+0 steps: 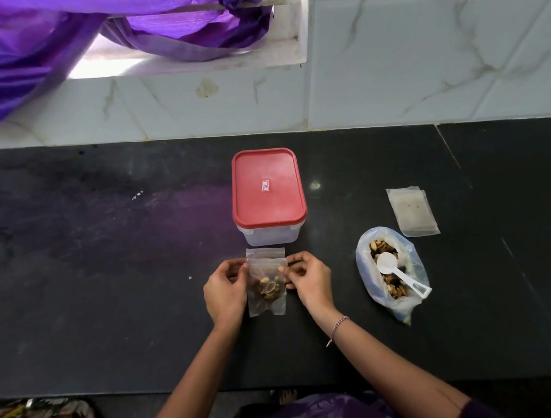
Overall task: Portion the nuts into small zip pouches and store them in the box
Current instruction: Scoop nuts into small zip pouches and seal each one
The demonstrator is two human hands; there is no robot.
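Clear plastic is showing a small heap of mixed nuts point(271, 290) through the zip pouch point(266, 304), which the person is holding near the middle of the black stone countertop point(105, 297), just in front of the red-lidded box point(267, 192). The left hand point(225, 292) is pinching the pouch's left edge just below the zip strip. The right hand point(310, 282) is pinching the right edge, fingers curled. Whether the zip is closed is too fine to tell.

If the strip is only partly closing, nuts are likely going to spill when the pouch is being tipped or lifted. The lid is sitting on the box, so one hand will be letting go to open it, leaving a one-sided hold. Toward the right edge, the open bag of nuts point(391, 274) is lying with a white scoop point(400, 275) jutting from its mouth. A passing wrist knocking that handle could be scattering nuts. Spare empty pouches point(411, 210) are lying just behind it.

Marble-look tiles point(421, 54) are backing the countertop, and a purple curtain point(25, 48) is draping over the window sill point(182, 64) at the far left corner.
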